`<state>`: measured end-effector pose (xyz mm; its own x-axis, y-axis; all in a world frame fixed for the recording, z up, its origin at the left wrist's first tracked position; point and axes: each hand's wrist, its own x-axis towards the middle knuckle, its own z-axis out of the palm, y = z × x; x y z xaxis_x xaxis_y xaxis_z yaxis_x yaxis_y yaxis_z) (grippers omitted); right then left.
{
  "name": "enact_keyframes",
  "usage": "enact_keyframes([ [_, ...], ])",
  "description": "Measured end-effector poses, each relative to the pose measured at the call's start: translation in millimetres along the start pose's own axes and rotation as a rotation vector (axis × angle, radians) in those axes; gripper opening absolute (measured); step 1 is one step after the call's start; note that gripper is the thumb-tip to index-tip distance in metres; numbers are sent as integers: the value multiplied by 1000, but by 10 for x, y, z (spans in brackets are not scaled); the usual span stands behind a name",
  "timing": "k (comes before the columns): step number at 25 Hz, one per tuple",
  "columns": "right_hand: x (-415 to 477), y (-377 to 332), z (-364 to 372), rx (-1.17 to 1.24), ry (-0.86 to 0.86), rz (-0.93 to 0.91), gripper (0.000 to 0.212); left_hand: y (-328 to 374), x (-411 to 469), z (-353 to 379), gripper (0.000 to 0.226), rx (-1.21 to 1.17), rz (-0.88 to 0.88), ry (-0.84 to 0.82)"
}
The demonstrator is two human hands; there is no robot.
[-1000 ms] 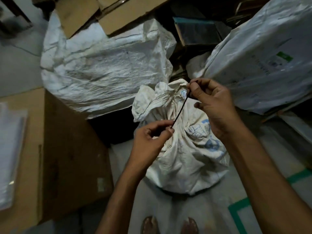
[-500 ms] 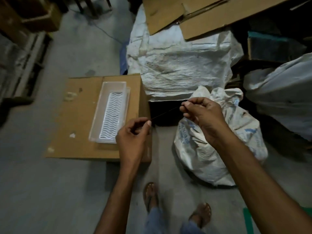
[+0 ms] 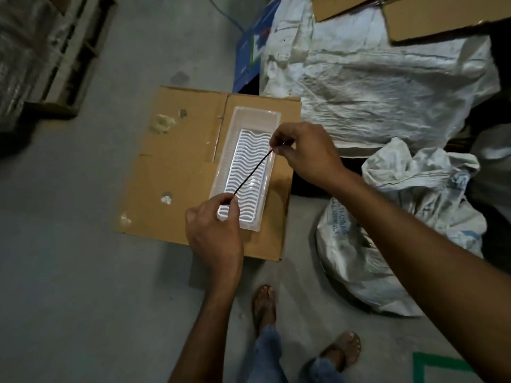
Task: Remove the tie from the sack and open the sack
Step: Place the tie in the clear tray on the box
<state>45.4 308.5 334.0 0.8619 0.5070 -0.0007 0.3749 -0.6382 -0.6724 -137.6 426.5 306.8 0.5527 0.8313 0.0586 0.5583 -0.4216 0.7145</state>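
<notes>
A thin black tie (image 3: 251, 174) is stretched straight between my two hands, above a white ribbed plastic tray (image 3: 272, 118). My left hand (image 3: 214, 233) pinches its lower end, and my right hand (image 3: 307, 152) pinches its upper end. The white woven sack (image 3: 409, 225) with blue print stands on the floor to the right, behind my right forearm. Its neck is loose and crumpled with no tie around it.
The tray lies on a flat cardboard box (image 3: 179, 161) on the grey floor. A large white woven bag (image 3: 387, 87) with cardboard sheets (image 3: 442, 20) on top stands behind. My feet in sandals (image 3: 264, 302) are below. A wooden pallet (image 3: 63, 56) is at far left.
Both hands have carried the tie away from the sack's neck to the left, over the tray on the cardboard box. The view has turned left with them.
</notes>
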Motion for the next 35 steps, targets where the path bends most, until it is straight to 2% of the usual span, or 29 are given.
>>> enact_keyframes([
  [5,365,-114,310,-440,-32,-182,16,-40,136,170,14,116,106,-39],
  [9,486,-119,416,-543,-104,-174,22,-61,229,203,22,205,178,-118],
  [11,504,-101,414,-532,-85,-169,25,-82,262,182,26,193,165,-123],
  [14,445,-81,318,-384,22,-105,24,-96,259,113,21,145,136,-100],
  [18,89,-70,105,-16,235,36,23,71,123,76,23,74,192,-108],
  [21,-388,-30,-47,266,277,180,19,326,-94,59,21,3,250,-113],
  [24,-998,114,-191,477,303,300,16,584,-463,60,19,-84,230,-189],
  [28,-1763,481,-511,570,395,399,14,880,-1146,172,16,-155,197,-302],
  [35,-2787,1185,-1073,522,474,520,14,1183,-2195,648,15,-287,103,-550],
])
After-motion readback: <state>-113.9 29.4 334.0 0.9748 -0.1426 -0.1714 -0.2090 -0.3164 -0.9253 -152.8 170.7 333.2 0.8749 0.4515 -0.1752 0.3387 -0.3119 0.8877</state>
